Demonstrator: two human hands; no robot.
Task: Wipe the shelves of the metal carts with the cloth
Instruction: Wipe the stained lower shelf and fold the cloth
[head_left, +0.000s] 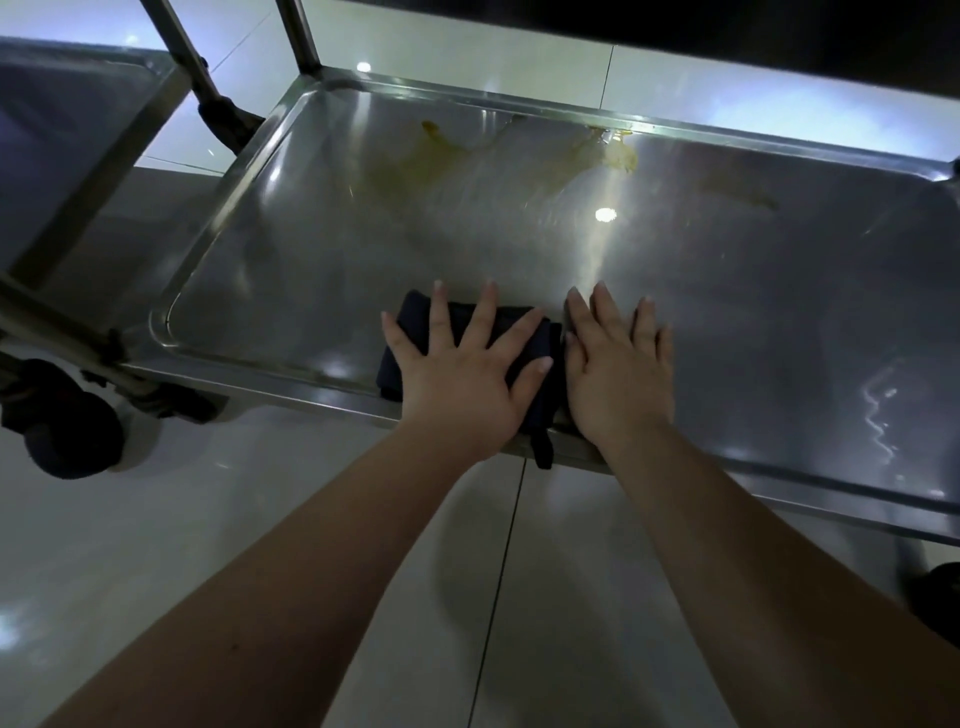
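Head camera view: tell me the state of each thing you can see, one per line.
cloth: folded, lying flat at the shelf's near edge, under the left hand.
left hand: fingers spread, pressing on the cloth.
right hand: fingers straight, flat on the shelf beside the cloth.
shelf: shiny, not yet wiped at the far rim.
yellowish stains: smeared along the far rim.

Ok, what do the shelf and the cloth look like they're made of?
Shelf: looks like stainless steel with a brushed, glossy finish. It mirrors bright lights and has a pressed raised rim.
Cloth: dark, matte, soft fabric, folded in layers under the left hand. The fibre cannot be told.
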